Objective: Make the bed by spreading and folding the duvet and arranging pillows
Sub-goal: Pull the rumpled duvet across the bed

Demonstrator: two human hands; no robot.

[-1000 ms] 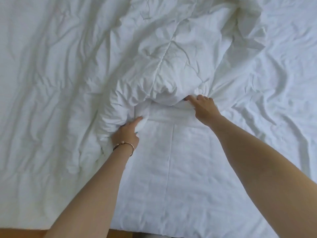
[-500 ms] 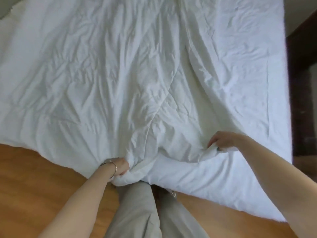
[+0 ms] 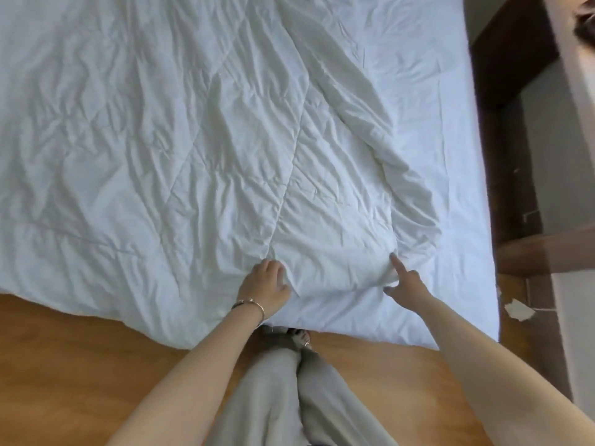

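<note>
The white quilted duvet (image 3: pixel 193 149) lies spread and wrinkled over most of the bed, its near edge hanging over the foot end. My left hand (image 3: pixel 264 284), with a bracelet on the wrist, rests palm down on the duvet near that edge, fingers slightly curled. My right hand (image 3: pixel 402 281) is at the duvet's right corner, index finger stretched along the fold and thumb spread; its other fingers are hidden by the fabric. The bare white sheet (image 3: pixel 450 156) shows to the right of the duvet. No pillows are in view.
The wooden floor (image 3: pixel 80 365) runs along the foot of the bed, where my legs in grey trousers (image 3: pixel 289 397) stand. Dark wooden furniture (image 3: pixel 515 91) stands right of the bed. A scrap of white paper (image 3: pixel 519 310) lies on the floor there.
Both hands pulled the bunched duvet down toward the foot of the bed and flattened it. They have loosened their grips; the left hand now lies flat on the fabric.
</note>
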